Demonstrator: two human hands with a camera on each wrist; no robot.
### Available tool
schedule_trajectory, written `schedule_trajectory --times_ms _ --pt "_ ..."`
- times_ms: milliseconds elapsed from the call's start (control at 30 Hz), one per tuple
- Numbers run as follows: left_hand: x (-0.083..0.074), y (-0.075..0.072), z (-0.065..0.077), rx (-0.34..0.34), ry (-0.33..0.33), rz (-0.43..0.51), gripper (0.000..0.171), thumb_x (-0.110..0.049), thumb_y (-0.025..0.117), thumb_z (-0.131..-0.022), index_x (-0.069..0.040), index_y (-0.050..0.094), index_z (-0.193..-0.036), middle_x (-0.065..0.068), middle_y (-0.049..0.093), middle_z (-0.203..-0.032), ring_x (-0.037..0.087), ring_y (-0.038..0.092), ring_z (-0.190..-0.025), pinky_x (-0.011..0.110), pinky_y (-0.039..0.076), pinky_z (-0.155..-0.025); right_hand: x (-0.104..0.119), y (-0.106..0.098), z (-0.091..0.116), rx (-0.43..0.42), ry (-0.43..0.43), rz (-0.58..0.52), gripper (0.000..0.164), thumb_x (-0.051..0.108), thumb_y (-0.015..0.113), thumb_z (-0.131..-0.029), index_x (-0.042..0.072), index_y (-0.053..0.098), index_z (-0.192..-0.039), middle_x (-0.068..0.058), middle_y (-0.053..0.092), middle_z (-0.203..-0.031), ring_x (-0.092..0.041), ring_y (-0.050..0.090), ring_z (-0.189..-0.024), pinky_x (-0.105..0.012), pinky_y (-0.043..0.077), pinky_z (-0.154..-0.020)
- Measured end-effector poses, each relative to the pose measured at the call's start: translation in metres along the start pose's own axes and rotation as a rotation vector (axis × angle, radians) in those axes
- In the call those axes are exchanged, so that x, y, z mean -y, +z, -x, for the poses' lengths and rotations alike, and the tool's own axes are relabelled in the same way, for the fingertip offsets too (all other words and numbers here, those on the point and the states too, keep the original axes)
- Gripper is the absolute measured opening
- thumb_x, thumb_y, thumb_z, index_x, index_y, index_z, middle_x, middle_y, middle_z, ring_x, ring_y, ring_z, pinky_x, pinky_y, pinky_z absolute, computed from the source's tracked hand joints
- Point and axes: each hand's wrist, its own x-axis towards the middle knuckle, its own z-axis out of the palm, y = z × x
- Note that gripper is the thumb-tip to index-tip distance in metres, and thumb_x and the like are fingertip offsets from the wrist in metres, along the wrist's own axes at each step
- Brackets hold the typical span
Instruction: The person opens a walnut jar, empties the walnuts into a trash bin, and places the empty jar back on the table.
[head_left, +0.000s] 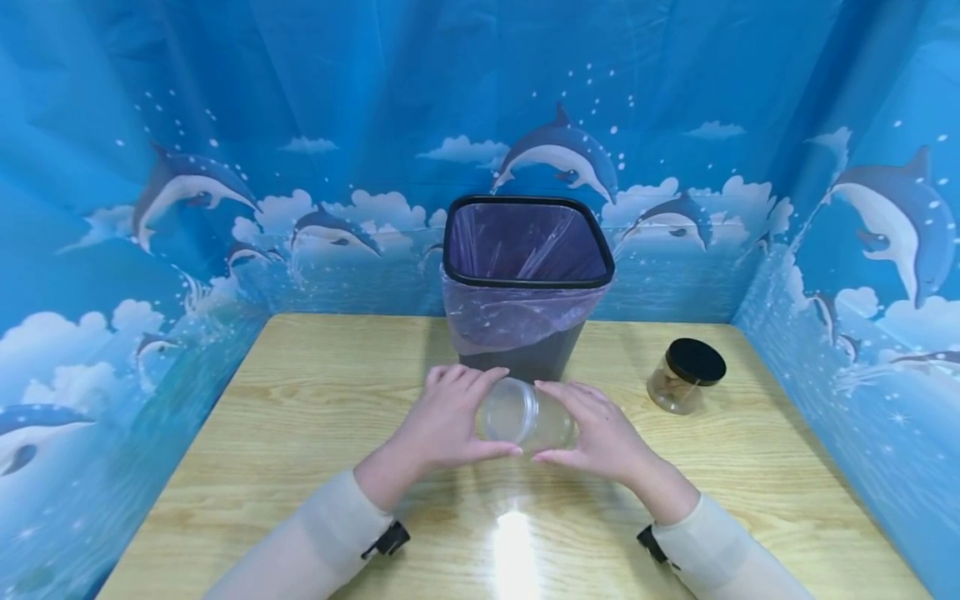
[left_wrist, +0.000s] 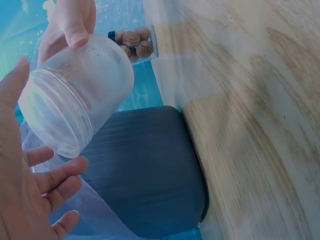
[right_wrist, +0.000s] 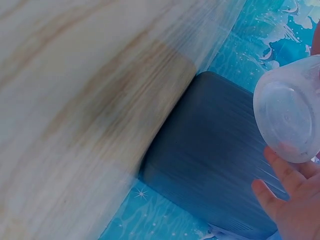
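A clear plastic jar is held sideways between both hands, in front of the bin. Its threaded mouth faces left and has no lid on it. My left hand spans the mouth end, thumb on the near side and fingers on the far side. Around the base end, my right hand grips the jar with thumb and fingers. Small brown crumbs show on the jar in the left wrist view; whether inside or outside I cannot tell. The right wrist view shows the round base of the jar.
A dark bin with a translucent purple liner stands upright at the table's back edge. To the right is a black-lidded jar, with walnuts visible inside. Blue dolphin-print sheeting surrounds the wooden table.
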Motion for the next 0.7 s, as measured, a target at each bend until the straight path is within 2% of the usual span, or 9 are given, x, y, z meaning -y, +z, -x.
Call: schedule_trajectory --times_ms 167,400,700 --pt "-0.0027 0.0007 -0.0002 0.055 -0.032 -0.012 0.101 -0.088 0.053 -0.075 -0.022 0.043 -0.150 0.001 0.064 -0.129 0.022 0.054 -0.117 0.050 0.035 -0.105 0.0002 0.0011 0.0010 0.005 0.005 -0.001 0.098 0.053 0.088 -0.066 0.013 0.048 -0.146 -0.008 0.060 -0.138 -0.030 0.059 -0.123 -0.057 0.041 -0.106" --pt "-0.0031 0.0009 -0.0006 0.050 -0.043 -0.005 0.096 -0.087 0.052 -0.077 -0.021 0.047 -0.146 0.000 0.065 -0.127 0.022 0.055 -0.114 0.048 0.035 -0.103 0.0018 0.0013 0.0013 0.010 0.015 -0.001 0.099 0.051 0.090 -0.065 0.013 0.048 -0.146 -0.009 0.060 -0.137 -0.030 0.059 -0.122 -0.057 0.041 -0.105" --pt "-0.0034 0.0017 -0.0006 0.039 -0.070 -0.018 0.096 -0.089 0.046 -0.077 -0.017 0.053 -0.141 -0.002 0.068 -0.118 0.019 0.057 -0.106 0.046 0.036 -0.101 0.0021 0.0013 0.0007 -0.001 -0.006 0.007 0.098 0.056 0.086 -0.068 0.013 0.048 -0.147 -0.009 0.061 -0.137 -0.028 0.059 -0.122 -0.056 0.041 -0.105"
